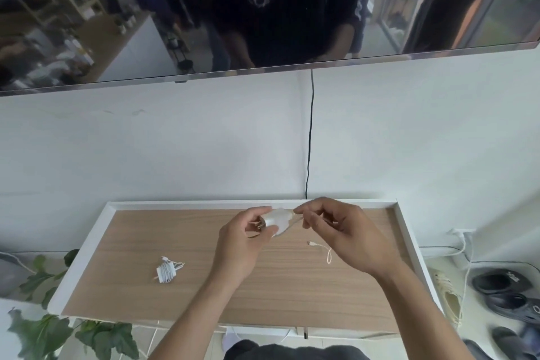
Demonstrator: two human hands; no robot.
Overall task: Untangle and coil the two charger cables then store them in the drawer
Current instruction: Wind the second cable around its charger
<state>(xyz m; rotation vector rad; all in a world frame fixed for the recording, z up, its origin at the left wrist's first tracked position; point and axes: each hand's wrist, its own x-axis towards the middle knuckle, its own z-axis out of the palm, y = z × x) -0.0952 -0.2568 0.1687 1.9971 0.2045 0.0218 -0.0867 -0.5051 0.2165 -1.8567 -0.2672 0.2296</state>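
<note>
One charger cable [166, 271] lay coiled lower left on the worktop [204, 242]. At centre, your left hand [245, 238] gripped the second charger [277, 220]; right fingers [304, 210] pinched its cord, winding unfinished, drawer storage pending.

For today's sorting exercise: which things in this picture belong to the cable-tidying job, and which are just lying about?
Belongs to the job:
left hand
right hand
white charger being wound in both hands
its loose cable end
coiled charger already on the wooden cabinet top

Just lying about:
television
black cord
plant
dark sandals
</note>
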